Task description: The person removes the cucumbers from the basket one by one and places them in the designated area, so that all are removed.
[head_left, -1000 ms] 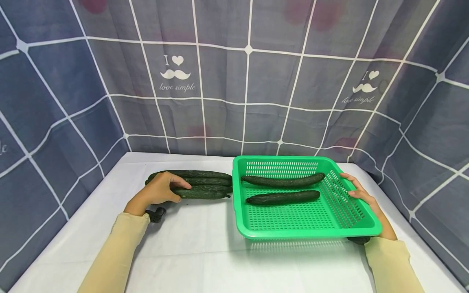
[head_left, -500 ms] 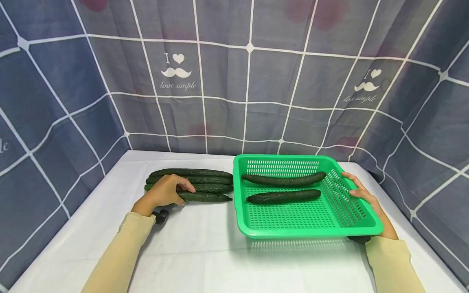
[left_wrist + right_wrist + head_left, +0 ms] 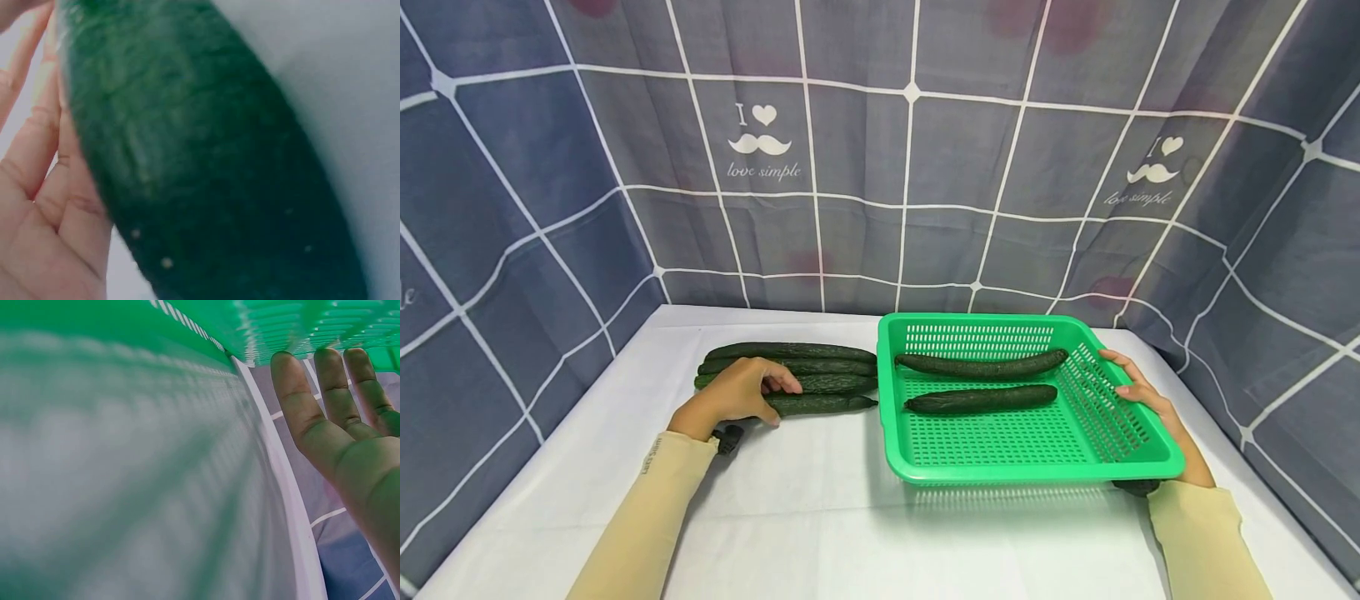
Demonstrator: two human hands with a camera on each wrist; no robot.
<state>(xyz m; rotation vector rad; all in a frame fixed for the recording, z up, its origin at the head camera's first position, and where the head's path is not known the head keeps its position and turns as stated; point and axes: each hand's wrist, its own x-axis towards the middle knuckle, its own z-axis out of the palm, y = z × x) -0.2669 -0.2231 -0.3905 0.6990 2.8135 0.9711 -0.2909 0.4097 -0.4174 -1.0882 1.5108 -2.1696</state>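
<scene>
- The left hand (image 3: 733, 393) lay curled over the nearest long dark-green cucumber (image 3: 820, 404) of a pile of four on the white cloth-covered table (image 3: 790, 500), thumb on the near side and fingers over the top.
- The left wrist view showed that cucumber (image 3: 206, 162) filling the frame against the fingers (image 3: 44, 206); it was blurred, so how firmly the hand had closed could not be told for certain.
- The grip sat near the cucumber's left end, so the long right part would probably droop on lifting; holding closer to the middle would have balanced it better.
- The other three cucumbers (image 3: 790, 367) lay touching just beyond it, so a straight upward lift seemed wise, lest they roll.
- The right hand (image 3: 1138, 392) rested with straight fingers against the right rim of the green perforated plastic basket (image 3: 1037, 467), steadying it; the right wrist view showed the fingers (image 3: 325, 406) flat under the rim.
- Two cucumbers (image 3: 981, 383) already lay across the basket's far half, leaving the near half as the likelier free place.
</scene>
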